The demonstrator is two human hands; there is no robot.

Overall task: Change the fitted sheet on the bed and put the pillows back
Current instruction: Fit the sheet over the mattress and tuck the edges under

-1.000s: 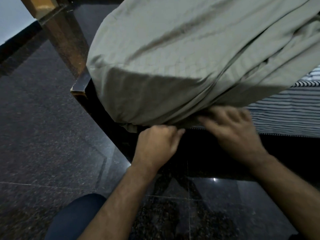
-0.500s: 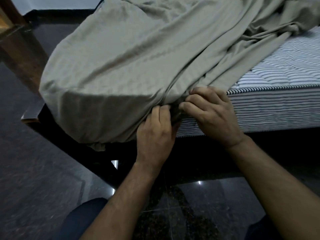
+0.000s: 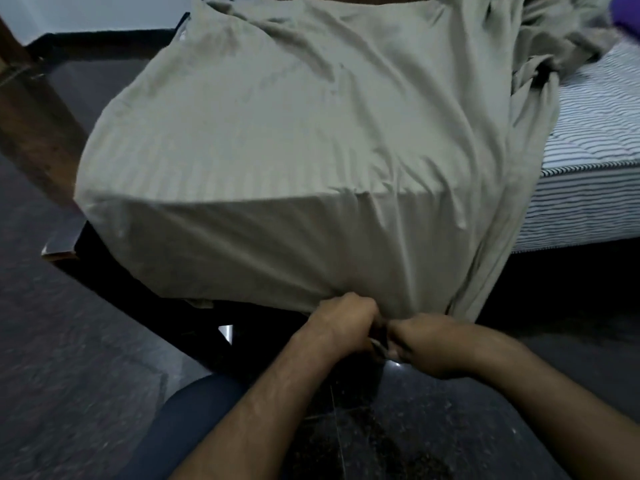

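A grey-green fitted sheet (image 3: 294,140) covers the near corner of the striped mattress (image 3: 588,202) and lies bunched toward the far right. My left hand (image 3: 343,320) and my right hand (image 3: 426,344) sit side by side below the mattress edge, both gripping the sheet's lower hem, knuckles nearly touching. The hem is pulled down over the mattress side. The right part of the mattress is bare. No pillows are in view.
The dark bed frame (image 3: 138,292) juts out at the left corner under the sheet. A wooden post (image 3: 31,133) stands at the far left. Dark polished floor (image 3: 69,375) lies around the bed. Something purple (image 3: 627,12) shows at the top right.
Both hands have dropped from the mattress side to below its edge, drawing the hem down. The view has lifted, and more of the sheeted top now shows.
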